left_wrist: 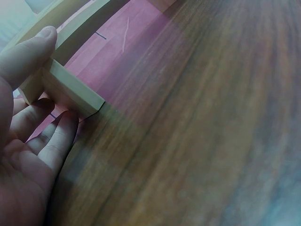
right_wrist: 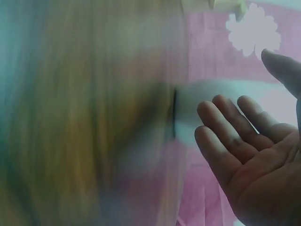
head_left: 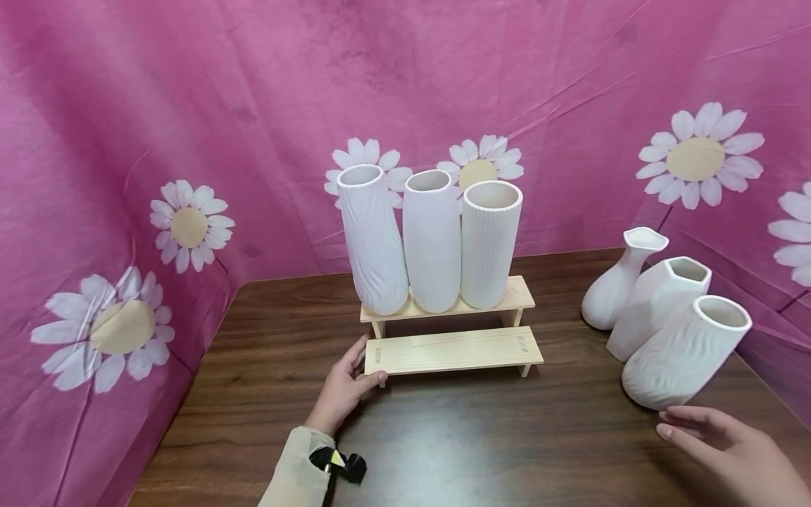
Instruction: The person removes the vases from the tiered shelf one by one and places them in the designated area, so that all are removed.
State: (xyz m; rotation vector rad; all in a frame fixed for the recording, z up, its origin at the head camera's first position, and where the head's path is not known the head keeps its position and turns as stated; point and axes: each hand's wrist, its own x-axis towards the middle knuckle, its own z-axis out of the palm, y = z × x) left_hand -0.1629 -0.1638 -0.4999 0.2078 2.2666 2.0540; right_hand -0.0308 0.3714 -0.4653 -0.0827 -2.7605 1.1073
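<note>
My left hand point(head_left: 343, 392) holds the left end of a two-step wooden stand point(head_left: 453, 351), its thumb at the lower board's front corner. In the left wrist view, the fingers point(left_wrist: 60, 140) lie against the stand's leg point(left_wrist: 70, 89). On the upper step stand a twisted-rib white vase point(head_left: 375, 246), a smooth white vase point(head_left: 433, 246) and a fine-ribbed white vase point(head_left: 491, 246). My right hand point(head_left: 738, 451) is just in front of a wavy-textured white vase point(head_left: 681, 355), fingers extended and holding nothing; the right wrist view shows its palm.
Behind the wavy vase stand a faceted white vase point(head_left: 659, 306) and a narrow-necked white vase point(head_left: 614, 289). The brown wooden table point(head_left: 266, 352) reaches a pink cloth point(head_left: 285, 105) with daisies that hangs behind and at both sides.
</note>
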